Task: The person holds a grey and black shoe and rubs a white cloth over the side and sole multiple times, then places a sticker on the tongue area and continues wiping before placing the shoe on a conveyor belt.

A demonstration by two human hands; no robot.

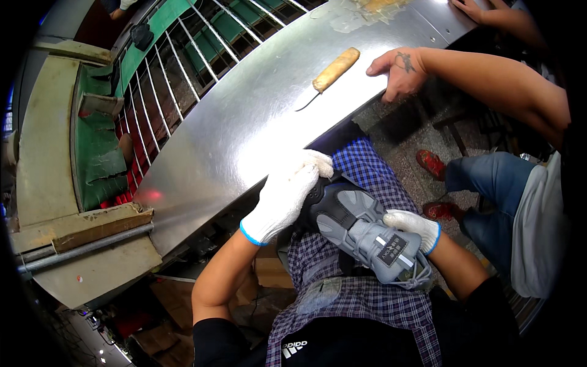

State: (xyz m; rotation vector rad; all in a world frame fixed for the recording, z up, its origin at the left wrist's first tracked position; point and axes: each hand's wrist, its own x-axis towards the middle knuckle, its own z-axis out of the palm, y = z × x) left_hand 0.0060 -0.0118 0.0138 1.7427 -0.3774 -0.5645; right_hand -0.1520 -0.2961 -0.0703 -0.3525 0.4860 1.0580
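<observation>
A grey and black lace-up sneaker lies tilted above my lap, its dark end toward the table and its tongue and laces toward my body. My left hand, in a white knit glove, closes around the dark end, fingers curled over it. At the shoe's right side my right hand, gloved the same way, grips it; its fingers are partly hidden beneath the shoe. Farther off, a hooked tool with a worn, yellowish handle rests on the metal table, touched by neither hand.
A person's bare hand holds the table edge at the right; another hand rests farther back. Metal rods run beyond the table, beside a green-lined opening. A metal pipe juts at the left.
</observation>
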